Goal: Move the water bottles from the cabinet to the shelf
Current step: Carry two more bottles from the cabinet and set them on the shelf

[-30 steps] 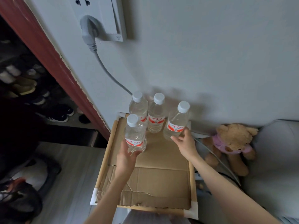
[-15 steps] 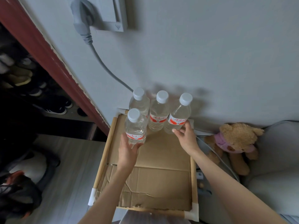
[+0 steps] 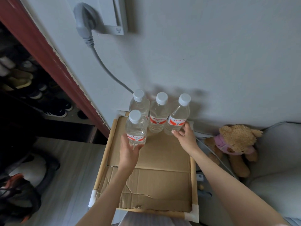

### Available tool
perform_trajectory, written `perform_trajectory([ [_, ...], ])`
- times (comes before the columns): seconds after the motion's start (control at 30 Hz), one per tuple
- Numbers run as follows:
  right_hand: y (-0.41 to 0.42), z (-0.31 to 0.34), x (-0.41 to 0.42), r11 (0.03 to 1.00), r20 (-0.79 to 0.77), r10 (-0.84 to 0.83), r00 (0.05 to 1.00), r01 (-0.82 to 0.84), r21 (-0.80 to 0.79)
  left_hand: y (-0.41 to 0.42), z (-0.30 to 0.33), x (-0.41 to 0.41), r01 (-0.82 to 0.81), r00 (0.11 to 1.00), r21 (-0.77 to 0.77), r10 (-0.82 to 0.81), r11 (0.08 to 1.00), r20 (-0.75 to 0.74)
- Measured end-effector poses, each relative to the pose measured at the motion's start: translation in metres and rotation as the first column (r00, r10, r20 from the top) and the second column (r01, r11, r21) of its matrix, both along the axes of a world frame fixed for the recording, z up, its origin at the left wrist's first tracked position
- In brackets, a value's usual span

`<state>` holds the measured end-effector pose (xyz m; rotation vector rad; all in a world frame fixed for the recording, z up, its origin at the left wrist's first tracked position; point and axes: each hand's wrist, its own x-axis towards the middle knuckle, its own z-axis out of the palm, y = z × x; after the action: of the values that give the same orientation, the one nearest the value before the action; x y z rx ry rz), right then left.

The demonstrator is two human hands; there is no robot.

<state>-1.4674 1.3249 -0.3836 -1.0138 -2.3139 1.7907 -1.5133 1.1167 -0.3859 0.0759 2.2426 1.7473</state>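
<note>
My L hand (image 3: 129, 150) grips front water bottle (image 3: 136, 128), R hand (image 3: 185, 136) grips right bottle (image 3: 177, 117), both on cardboard-lined shelf (image 3: 159, 162) by white wall (image 3: 211, 54) w/ socket (image 3: 112, 15).

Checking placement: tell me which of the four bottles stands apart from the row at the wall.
The front-left bottle, held by the left hand. The other three line the wall; the right hand holds the rightmost bottle.

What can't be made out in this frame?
- Head view: rear-left bottle, lower body hidden by the front bottle.
- Left hand: fingertips hidden behind that bottle.
- Label print on the right bottle: too small to read.
- Shoes at left: dark, blurred.
- Wall socket: cut off by the top edge.
</note>
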Motion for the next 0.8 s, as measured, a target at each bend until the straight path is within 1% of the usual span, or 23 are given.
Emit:
perform_trajectory([
  [0.13, -0.003, 0.002, -0.001, 0.999, 0.034, -0.019, 0.999, 0.018, 0.042, 0.002, 0.001, 0.003, 0.007, 1.0, 0.035, -0.006, 0.999, -0.007],
  [0.5, -0.012, 0.01, -0.001, 0.996, 0.017, -0.077, 0.997, 0.076, 0.047, -0.003, -0.008, -0.009, 0.074, 0.997, -0.01, -0.074, 0.997, 0.038],
  [0.8, -0.018, 0.016, 0.0, 0.992, 0.03, -0.109, 0.994, 0.107, 0.07, -0.006, -0.009, -0.009, 0.109, 0.994, -0.04, -0.108, 0.993, 0.033],
])
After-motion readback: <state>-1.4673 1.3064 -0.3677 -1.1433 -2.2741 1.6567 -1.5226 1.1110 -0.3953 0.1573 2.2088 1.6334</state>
